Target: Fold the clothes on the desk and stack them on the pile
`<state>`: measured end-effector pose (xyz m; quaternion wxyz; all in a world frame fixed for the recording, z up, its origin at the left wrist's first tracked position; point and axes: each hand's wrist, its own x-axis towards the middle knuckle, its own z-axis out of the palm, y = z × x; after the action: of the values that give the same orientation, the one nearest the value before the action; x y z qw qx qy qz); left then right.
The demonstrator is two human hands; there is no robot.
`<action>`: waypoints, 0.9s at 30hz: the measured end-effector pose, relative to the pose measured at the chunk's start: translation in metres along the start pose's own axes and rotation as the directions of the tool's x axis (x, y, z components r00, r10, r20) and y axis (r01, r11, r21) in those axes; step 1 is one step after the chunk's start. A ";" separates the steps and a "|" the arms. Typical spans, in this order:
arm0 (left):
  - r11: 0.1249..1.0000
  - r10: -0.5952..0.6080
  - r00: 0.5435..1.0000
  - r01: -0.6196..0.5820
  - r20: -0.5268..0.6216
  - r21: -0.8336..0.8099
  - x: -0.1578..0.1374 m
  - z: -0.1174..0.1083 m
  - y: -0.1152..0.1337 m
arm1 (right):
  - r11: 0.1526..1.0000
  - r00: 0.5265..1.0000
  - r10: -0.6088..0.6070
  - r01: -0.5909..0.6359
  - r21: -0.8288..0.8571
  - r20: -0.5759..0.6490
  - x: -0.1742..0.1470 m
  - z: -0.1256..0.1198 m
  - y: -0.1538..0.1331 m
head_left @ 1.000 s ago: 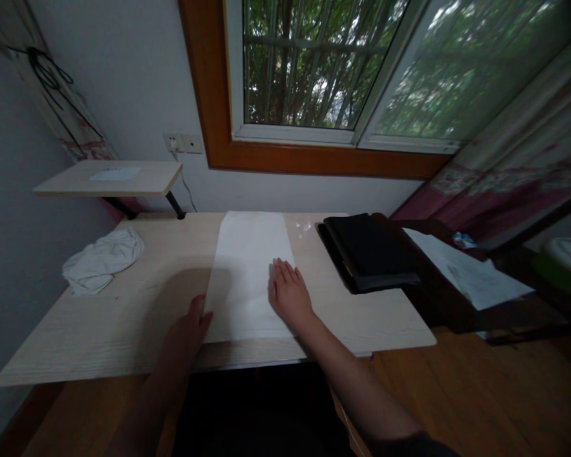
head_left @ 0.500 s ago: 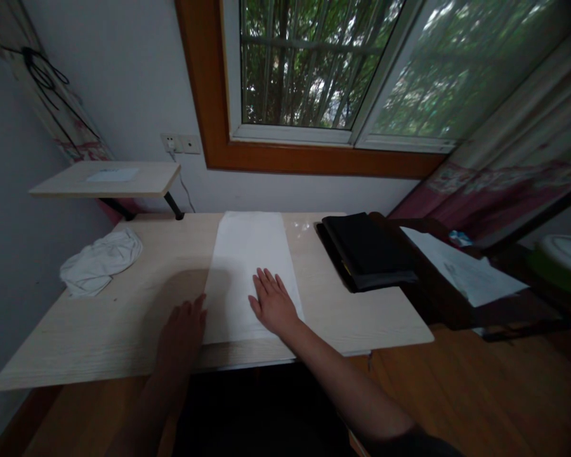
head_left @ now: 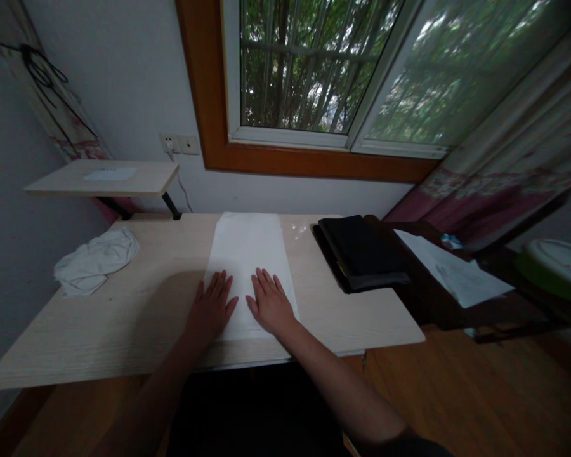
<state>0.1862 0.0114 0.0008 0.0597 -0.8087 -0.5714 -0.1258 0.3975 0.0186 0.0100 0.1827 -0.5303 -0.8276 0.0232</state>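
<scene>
A long white sheet of paper [head_left: 250,244] lies flat on the pale wooden desk [head_left: 147,324] before me. My left hand [head_left: 212,309] rests over the paper's near left part, palm down, fingers spread and the thumb pointing inward. On the near right part of the sheet lies my right hand [head_left: 269,303], flat with its fingers stretched out. A gap of bare paper separates the two thumbs. Neither hand grips anything.
A crumpled white cloth [head_left: 96,261] lies at the desk's left, below a small raised shelf [head_left: 143,181]. Black folders [head_left: 364,251] are stacked on the right. Beyond them, papers [head_left: 450,270] lie on a dark surface. A window [head_left: 314,76] is behind the desk.
My left hand has moved right from the paper's left edge onto the sheet and flattened with fingers spread. My right hand stays flat in the same place on the paper.
</scene>
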 end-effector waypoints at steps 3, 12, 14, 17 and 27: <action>0.999 -0.048 0.999 0.047 0.017 0.021 -0.006 -0.003 -0.007 | 1.000 1.000 0.010 -0.010 -0.009 0.009 -0.003 -0.003 0.006; 0.988 -0.134 0.982 0.122 0.136 0.089 -0.026 -0.019 -0.032 | 0.993 0.996 0.068 -0.062 -0.102 0.055 -0.028 -0.024 0.056; 0.988 -0.140 0.981 0.129 0.136 0.086 -0.031 -0.021 -0.039 | 0.986 0.993 0.106 -0.097 -0.133 0.060 -0.034 -0.029 0.068; 0.991 -0.132 0.986 0.127 0.107 0.046 -0.036 -0.021 -0.050 | 0.977 0.987 0.149 -0.138 -0.163 0.054 -0.041 -0.035 0.083; 0.947 -0.277 0.959 0.284 0.066 -0.147 0.009 -0.026 -0.056 | 0.956 0.956 0.292 -0.293 -0.032 -0.040 -0.021 -0.050 0.087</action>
<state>0.1333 0.0323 0.0256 -0.0343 -0.7240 -0.6704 -0.1590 0.4970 0.0303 0.0307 0.1818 -0.6505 -0.7370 0.0253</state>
